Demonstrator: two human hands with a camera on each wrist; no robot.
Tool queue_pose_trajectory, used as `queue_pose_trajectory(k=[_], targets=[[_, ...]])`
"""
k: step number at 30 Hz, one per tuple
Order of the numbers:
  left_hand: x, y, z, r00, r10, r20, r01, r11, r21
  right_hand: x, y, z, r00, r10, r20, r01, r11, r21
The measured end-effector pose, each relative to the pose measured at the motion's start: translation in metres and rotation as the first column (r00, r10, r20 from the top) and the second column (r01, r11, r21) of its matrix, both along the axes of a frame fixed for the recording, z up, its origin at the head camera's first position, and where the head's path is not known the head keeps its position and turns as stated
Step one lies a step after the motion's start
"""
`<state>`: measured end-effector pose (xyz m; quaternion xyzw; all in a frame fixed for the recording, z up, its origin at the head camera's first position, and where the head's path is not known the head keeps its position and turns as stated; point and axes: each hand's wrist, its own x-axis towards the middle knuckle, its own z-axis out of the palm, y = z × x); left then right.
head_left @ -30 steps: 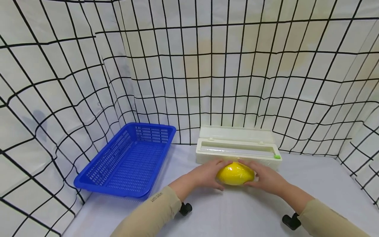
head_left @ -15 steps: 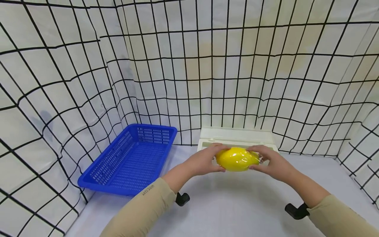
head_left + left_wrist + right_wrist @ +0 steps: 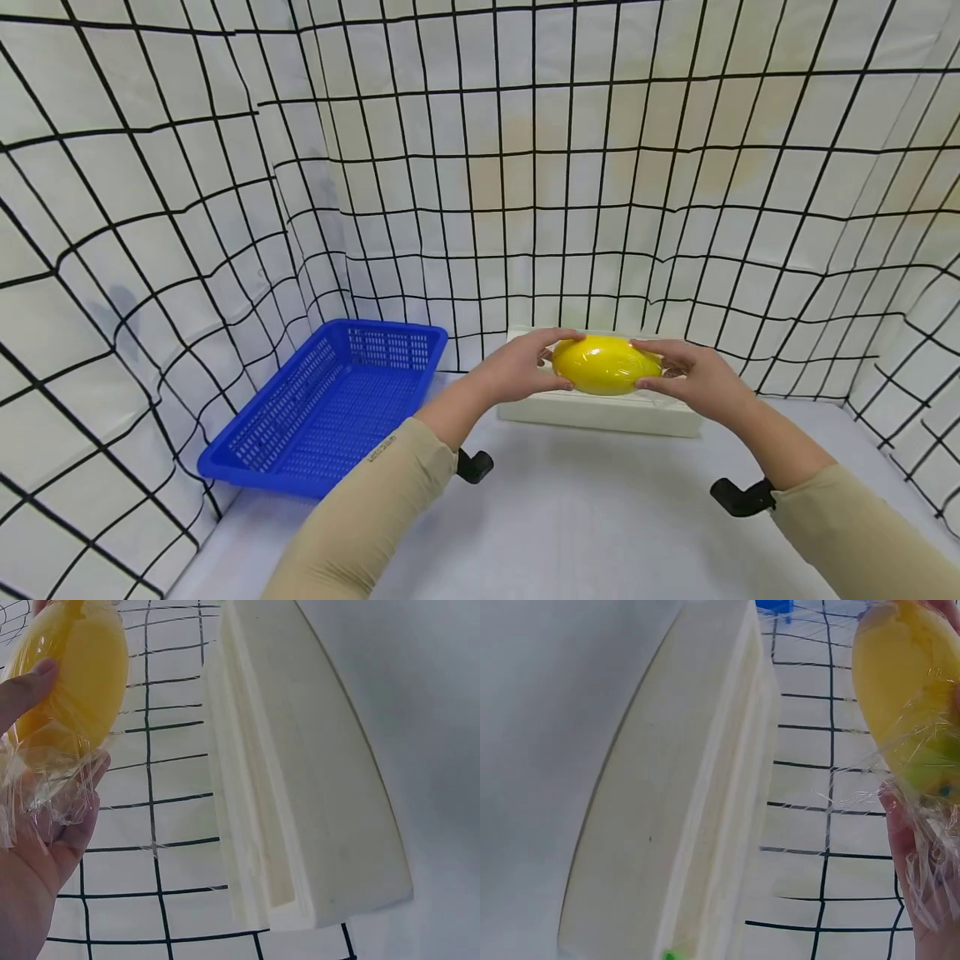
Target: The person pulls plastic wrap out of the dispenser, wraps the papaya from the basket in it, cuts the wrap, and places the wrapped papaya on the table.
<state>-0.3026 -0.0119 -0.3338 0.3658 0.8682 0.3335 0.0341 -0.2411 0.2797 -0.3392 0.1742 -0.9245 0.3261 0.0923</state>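
A glossy yellow oval fruit (image 3: 606,365), wrapped in clear cling film, is raised in front of the white cling film dispenser (image 3: 600,414). My left hand (image 3: 520,367) grips its left end between thumb and fingers. At the other end my right hand (image 3: 701,379) holds it the same way. Crumpled film bunches at both ends in the wrist views, and the right wrist view shows a greenish tip (image 3: 934,761) under the wrap. Behind the fruit and hands, much of the dispenser's top is hidden in the head view.
A blue plastic basket (image 3: 322,483) with slotted sides stands at the left on the white table (image 3: 570,517). White walls with black grid lines (image 3: 534,208) enclose the back and sides. A bit of green (image 3: 671,955) shows on the dispenser in the right wrist view.
Both hands have lifted the wrapped fruit upward from low in front of the dispenser. It now overlaps the dispenser's top, and the dispenser's front face shows below it.
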Motion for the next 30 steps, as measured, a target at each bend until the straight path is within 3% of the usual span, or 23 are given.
queue_pose_trajectory(k=[7, 11, 21, 26, 30], targets=[[-0.005, 0.0, 0.019, 1.0, -0.028, 0.007, 0.027, 0.998, 0.064, -0.002, 0.0, 0.025, 0.999, -0.034, -0.017, 0.034, 0.999, -0.005], [-0.007, 0.001, 0.03, 0.998, -0.047, -0.033, 0.049, 0.996, 0.072, -0.002, 0.0, 0.038, 0.999, -0.035, -0.02, 0.035, 0.999, -0.007], [-0.002, -0.001, 0.056, 0.991, -0.099, -0.088, 0.107, 0.99, 0.09, 0.004, 0.002, 0.065, 0.999, -0.032, -0.017, 0.032, 0.999, -0.026], [0.005, -0.002, 0.061, 0.991, -0.11, -0.081, 0.117, 0.989, 0.09, 0.011, 0.004, 0.071, 1.0, -0.016, 0.011, 0.017, 1.0, -0.022], [0.017, -0.004, 0.055, 0.996, -0.083, -0.023, 0.084, 0.995, 0.047, 0.02, 0.006, 0.062, 1.0, 0.003, 0.014, -0.003, 1.0, 0.005]])
